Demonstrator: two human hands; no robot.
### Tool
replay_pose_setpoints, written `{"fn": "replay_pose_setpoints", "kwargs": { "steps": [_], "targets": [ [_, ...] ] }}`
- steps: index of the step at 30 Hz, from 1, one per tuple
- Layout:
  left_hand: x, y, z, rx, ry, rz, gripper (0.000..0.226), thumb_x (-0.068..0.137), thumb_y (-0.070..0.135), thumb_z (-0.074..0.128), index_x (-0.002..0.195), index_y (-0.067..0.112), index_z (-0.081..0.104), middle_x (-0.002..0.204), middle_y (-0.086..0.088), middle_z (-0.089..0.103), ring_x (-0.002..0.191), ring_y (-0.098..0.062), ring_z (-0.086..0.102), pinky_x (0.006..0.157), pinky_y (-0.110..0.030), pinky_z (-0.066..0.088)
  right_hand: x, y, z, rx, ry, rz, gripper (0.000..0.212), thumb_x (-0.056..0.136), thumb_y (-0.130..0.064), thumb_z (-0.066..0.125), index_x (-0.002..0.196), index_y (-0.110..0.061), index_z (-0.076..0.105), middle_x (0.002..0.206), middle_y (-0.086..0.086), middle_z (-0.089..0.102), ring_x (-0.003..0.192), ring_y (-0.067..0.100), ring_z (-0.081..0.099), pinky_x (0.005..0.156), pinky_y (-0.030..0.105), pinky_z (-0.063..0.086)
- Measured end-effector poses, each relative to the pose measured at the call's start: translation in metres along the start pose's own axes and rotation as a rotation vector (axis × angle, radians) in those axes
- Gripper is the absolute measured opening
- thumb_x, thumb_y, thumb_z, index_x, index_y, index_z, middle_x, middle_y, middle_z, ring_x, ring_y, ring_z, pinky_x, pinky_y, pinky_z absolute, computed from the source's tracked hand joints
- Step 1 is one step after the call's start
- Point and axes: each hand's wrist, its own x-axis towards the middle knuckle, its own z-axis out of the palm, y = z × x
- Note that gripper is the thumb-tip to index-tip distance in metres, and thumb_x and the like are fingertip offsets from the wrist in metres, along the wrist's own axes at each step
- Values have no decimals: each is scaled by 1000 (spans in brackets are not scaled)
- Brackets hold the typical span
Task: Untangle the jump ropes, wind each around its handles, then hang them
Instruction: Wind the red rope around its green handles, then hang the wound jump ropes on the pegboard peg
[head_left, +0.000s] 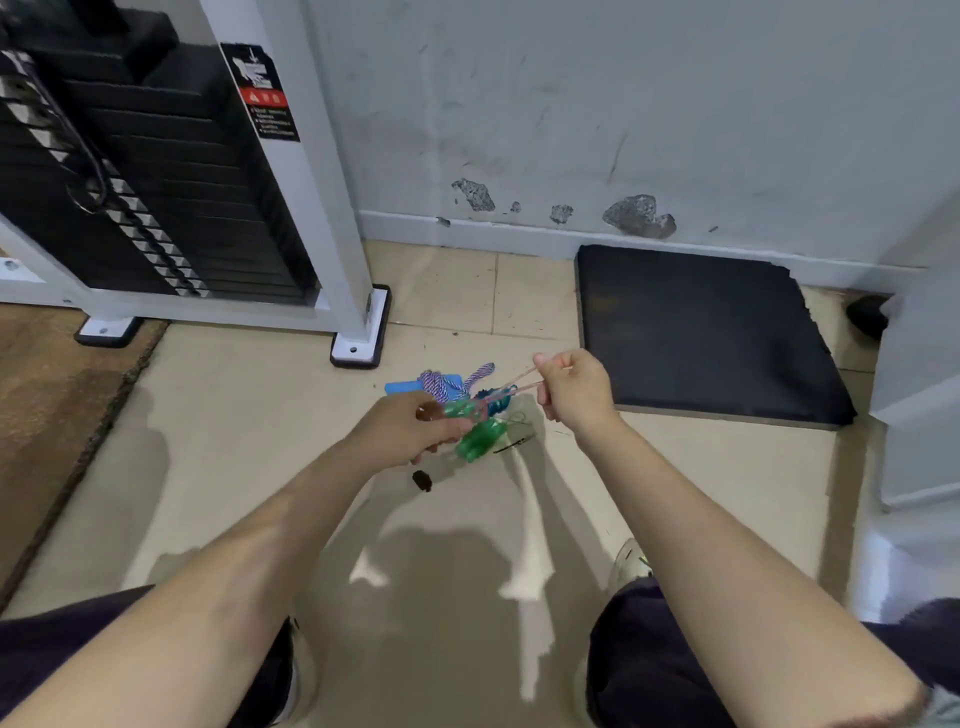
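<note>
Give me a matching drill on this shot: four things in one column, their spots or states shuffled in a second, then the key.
1. left hand
2. right hand
3. black mat
4. weight stack

A. lies on the floor by the wall
B. pinches a thin pinkish cord
C. stands at upper left in a white frame
D. grips green and brown handles

Pairs: 1-D, 2-B, 3-A, 4-C
</note>
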Motion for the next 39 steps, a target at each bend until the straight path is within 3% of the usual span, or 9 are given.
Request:
{"fn": "replay_pose_setpoints", "kwargs": {
  "steps": [5, 10, 14, 18, 23, 26, 32, 35, 39],
  "targets": [
    [76, -53, -2, 114, -121, -38, 19, 83, 37, 78, 79, 22, 67, 68, 9, 57, 62, -6, 53, 58, -19, 39, 54, 62, 42, 278, -142, 277, 25, 96, -27, 60, 84, -7, 53, 73, 16, 67, 50, 21, 60, 53, 32, 51],
    [131, -96, 8, -3, 30, 3, 40, 84, 33, 78, 60, 13, 53, 62, 5, 37, 57, -9, 35, 58, -27, 25, 82, 126, 82, 188, -310, 526, 45, 92, -30, 67, 118, 5, 57, 104, 22, 65, 84, 34, 68, 69, 38, 57],
    [156, -127, 32, 65, -21, -54, 40, 85, 34, 77, 63, 15, 50, 62, 5, 38, 56, -7, 35, 58, -28, 23, 95, 158, 112, 220, -245, 627, 38, 93, -27, 65, 111, 6, 61, 88, 19, 66, 72, 30, 68, 61, 36, 59],
    [160, -150, 45, 82, 30, -66, 35, 78, 41, 82, 98, 15, 67, 79, -1, 63, 73, -16, 55, 67, -32, 40, 103, 183, 134, -5, -41, 603, 52, 83, -42, 72, 105, 4, 63, 64, 11, 68, 47, 18, 63, 41, 24, 44],
    [158, -158, 53, 53, 18, -235, 81, 59, 58, 88, 115, 21, 43, 98, 12, 57, 86, 0, 57, 61, -16, 44, 107, 195, 147, -153, 99, 525, 83, 70, -49, 82, 122, 6, 48, 110, 9, 63, 97, 21, 63, 87, 31, 52],
    [158, -159, 67, 94, 26, -229, 79, 56, 55, 88, 113, 17, 50, 102, 5, 64, 90, -11, 64, 71, -26, 52, 101, 192, 150, -191, 96, 478, 69, 69, -45, 84, 111, -6, 46, 101, 5, 58, 90, 19, 56, 73, 27, 42],
    [151, -159, 69, -203, 15, -350, 54, 54, 47, 86, 89, 15, 61, 86, -3, 67, 46, -5, 64, 37, -17, 45, 91, 199, 157, -237, -3, 304, 40, 68, -31, 84, 90, -15, 54, 91, 6, 60, 81, 22, 58, 61, 28, 45],
    [142, -160, 64, -322, -62, -396, 28, 67, 36, 85, 74, 12, 73, 68, -8, 68, 54, -27, 67, 49, -29, 53, 81, 197, 155, -89, -34, 338, 39, 71, -21, 83, 89, -19, 49, 82, -4, 56, 73, 13, 55, 60, 20, 44],
    [115, -143, 57, -642, -55, -501, 33, 80, 34, 77, 101, 10, 70, 91, -8, 71, 85, -25, 65, 83, -41, 53, 67, 171, 134, 283, -288, 423, 31, 82, -6, 72, 108, -8, 55, 97, 10, 68, 87, 24, 68, 79, 39, 58]
  ]
}}
